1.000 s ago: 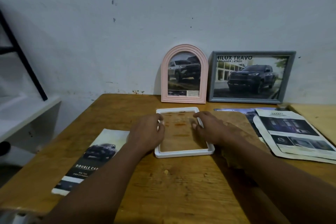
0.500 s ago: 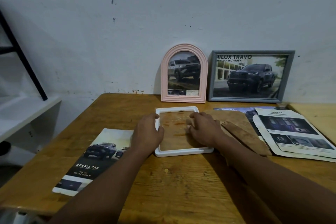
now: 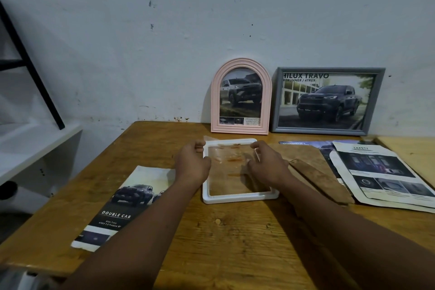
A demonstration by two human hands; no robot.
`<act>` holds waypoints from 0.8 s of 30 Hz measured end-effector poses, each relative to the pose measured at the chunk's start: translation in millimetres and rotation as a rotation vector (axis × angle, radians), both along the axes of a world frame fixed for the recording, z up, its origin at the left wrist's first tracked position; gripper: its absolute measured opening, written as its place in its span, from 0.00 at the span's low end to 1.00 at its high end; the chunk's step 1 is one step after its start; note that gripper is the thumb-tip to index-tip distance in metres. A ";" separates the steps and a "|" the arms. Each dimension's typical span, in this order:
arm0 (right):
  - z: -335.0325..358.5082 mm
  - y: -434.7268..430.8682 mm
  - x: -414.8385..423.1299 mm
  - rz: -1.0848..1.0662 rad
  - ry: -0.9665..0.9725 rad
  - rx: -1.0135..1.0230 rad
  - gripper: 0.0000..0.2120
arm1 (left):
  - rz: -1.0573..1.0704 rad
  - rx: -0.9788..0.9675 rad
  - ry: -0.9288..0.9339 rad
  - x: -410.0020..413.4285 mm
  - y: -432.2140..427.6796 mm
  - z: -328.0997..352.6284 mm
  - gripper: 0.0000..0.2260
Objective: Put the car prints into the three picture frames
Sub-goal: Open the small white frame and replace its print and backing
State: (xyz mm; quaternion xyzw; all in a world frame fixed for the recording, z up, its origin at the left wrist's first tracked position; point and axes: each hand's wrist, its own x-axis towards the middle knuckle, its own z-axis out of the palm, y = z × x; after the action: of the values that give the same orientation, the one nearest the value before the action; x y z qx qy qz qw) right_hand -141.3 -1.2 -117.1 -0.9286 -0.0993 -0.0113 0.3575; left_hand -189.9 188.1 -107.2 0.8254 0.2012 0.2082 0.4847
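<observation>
**Finding.** A white frame [image 3: 240,199] lies flat on the wooden table [image 3: 235,238], with no print in it. A clear pane [image 3: 231,172] is held over its opening. The pane's far left corner projects past the frame's rim, so it is not seated.

**Grip.** The pane's left edge is pinched by the left hand [image 3: 193,165] between thumb and curled fingers. The right edge is grasped in like manner by the right hand [image 3: 266,165]. How firmly it is held there is partly hidden.

**Position of task items.** The pink arched frame [image 3: 215,101] and the grey frame [image 3: 329,70] stand against the wall, each already filled with a car print. One loose print marked DOUBLE CAB [image 3: 122,205] lies just left of the white frame. A brown backing board [image 3: 313,167] lies to its right, beside further leaflets [image 3: 381,172].

**Assessment.** The third frame is judged to be the step in hand.

**Recommendation.**
- The pane should be handled by its edges only, since smears are already visible on it.
- It should be kept level and squared to the opening before being lowered.
- All four corners should be checked inside the rim before the print and the backing board are laid on.
</observation>
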 end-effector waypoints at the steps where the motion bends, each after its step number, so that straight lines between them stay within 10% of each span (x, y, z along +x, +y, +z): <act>1: 1.2 -0.6 1.4 -0.002 0.028 0.045 0.22 | 0.006 -0.046 -0.006 0.2 0.3 1.0 0.19; 13: 5.9 3.4 6.6 -0.044 0.093 0.099 0.16 | 0.027 -0.593 -0.157 2.8 11.0 23.5 0.20; 24: 8.8 4.7 9.5 -0.223 0.120 0.290 0.11 | 0.008 -0.580 -0.144 -5.3 12.8 14.1 0.19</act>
State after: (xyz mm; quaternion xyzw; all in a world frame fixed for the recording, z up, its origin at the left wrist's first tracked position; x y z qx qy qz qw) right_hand -131.8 3.5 -108.3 -0.8715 0.0284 -0.0095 0.4896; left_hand -195.2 200.9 -93.1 0.6348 0.2207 0.2017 0.7125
